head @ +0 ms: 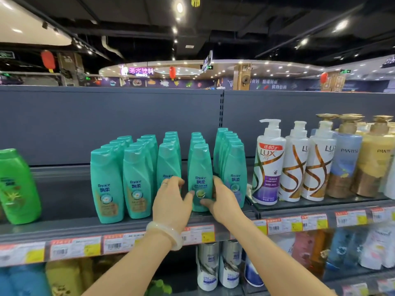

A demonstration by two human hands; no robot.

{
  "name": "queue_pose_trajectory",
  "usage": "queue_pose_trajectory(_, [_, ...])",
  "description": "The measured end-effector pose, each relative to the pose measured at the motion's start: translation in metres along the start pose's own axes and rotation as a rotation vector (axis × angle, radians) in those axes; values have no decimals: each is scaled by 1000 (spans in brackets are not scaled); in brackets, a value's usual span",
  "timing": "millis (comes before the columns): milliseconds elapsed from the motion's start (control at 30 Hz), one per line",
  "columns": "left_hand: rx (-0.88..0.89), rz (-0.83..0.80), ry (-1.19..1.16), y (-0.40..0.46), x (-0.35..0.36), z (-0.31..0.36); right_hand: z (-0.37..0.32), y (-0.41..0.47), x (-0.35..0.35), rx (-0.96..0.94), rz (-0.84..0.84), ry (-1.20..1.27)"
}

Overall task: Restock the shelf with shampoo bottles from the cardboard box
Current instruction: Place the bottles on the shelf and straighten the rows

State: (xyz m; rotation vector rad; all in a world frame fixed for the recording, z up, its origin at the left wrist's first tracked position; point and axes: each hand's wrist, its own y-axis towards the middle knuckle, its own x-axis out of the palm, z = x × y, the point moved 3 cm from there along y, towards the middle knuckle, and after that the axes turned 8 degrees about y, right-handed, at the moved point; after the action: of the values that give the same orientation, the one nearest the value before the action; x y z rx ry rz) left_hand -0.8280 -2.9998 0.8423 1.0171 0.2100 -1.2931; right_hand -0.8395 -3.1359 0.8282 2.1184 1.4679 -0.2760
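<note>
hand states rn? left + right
Left hand: fingers curled round the front teal Rejoice bottle from its left side.
Right hand: grips the same bottle from the right.

Teal shampoo bottle (200,178) stands upright at the shelf (85,228) front edge.

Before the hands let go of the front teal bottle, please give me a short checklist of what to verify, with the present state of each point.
1. Teal bottle upright on the shelf: ok.
2. Label faces forward: ok.
3. Left hand and right hand on either side of it: ok.
4. In line with the row behind: ok.
5. Neighbouring teal bottles upright: ok.
6. Cardboard box within reach for the next bottle: cannot tell, not in view.
</note>
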Motion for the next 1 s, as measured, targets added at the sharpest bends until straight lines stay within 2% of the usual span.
queue_pose_trajectory(200, [17, 125, 54, -16, -2, -26, 1, 5, 4, 56, 11, -80])
queue_pose_trajectory(400, [39, -71, 251, -16, 1, -23, -2, 2, 9, 75, 29, -174])
queue_pose_trajectory(567, [1, -218, 350, -12, 6, -16, -6, 1, 18, 132, 44, -102])
queue_pose_trajectory(667, [-15, -253, 350, -8, 9, -15, -8, 4, 19, 131, 91, -75])
queue_pose_trajectory(1000, [-42, -292, 318, 5, 18, -16, -4, 10, 24, 168, 97, -84])
